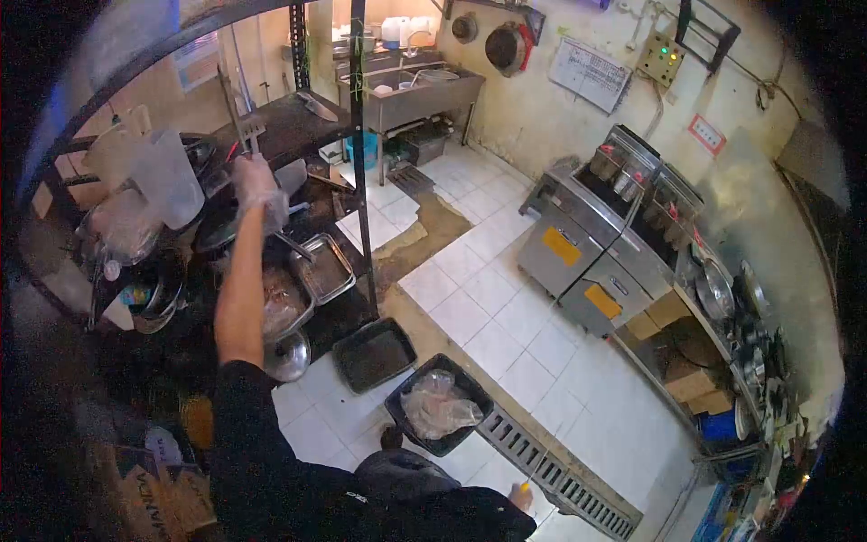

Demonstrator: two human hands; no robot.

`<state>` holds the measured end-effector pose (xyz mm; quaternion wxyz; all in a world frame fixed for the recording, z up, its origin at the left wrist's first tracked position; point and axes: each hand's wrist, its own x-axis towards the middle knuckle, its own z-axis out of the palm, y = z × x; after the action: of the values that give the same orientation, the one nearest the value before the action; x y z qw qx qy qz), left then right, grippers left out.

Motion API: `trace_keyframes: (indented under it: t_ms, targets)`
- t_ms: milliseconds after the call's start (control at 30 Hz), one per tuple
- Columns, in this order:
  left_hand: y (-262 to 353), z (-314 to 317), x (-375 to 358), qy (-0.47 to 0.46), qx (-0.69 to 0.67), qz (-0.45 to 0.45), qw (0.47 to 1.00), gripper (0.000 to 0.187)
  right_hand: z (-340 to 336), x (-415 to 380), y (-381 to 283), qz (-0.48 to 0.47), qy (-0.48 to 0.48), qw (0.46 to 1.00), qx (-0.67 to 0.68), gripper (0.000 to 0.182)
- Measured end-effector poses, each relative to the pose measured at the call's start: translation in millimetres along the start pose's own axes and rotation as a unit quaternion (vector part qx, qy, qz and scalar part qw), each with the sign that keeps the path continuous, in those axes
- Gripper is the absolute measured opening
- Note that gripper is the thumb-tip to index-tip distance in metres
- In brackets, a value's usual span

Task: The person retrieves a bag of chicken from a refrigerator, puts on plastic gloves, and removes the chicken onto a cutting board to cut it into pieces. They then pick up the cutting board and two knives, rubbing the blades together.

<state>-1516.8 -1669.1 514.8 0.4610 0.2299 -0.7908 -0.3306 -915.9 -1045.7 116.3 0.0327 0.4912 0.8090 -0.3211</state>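
My left hand (256,181), in a clear plastic glove, reaches out over the dark rack at the left. Its fingers are closed around a metal utensil (252,131) with a slotted end. Below it are a metal tray (322,271) and another tray of food (284,303). Low in the view, my right hand (521,496) is closed on a yellow-handled tool (526,487) with a thin, pale shaft pointing up. The tool is over the floor beside the drain grate (560,474).
A black crate (438,404) with a plastic bag and a black tray (374,355) lie on the tiled floor. Fryers (587,244) stand at the right, a sink (420,99) at the back. A black post (360,163) rises right of my left hand.
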Motion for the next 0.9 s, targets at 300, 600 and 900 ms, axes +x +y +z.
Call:
trace_keyframes:
  t_ms: [300, 600, 900]
  targets:
    - [130, -147, -462, -0.5, -0.251, -0.192, 0.807, 0.024, 13, 68, 23, -0.09, 0.152, 0.984, -0.03, 0.033]
    - [154, -203, -728, -0.869, -0.186, -0.326, 0.323, 0.027, -181, 47, 6, -0.269, 0.161, 0.946, -0.083, 0.028]
    - [287, -233, -799, -0.97, -0.065, 0.041, 0.229, 0.037, -253, 18, 133, -0.077, 0.303, 0.946, 0.089, 0.025]
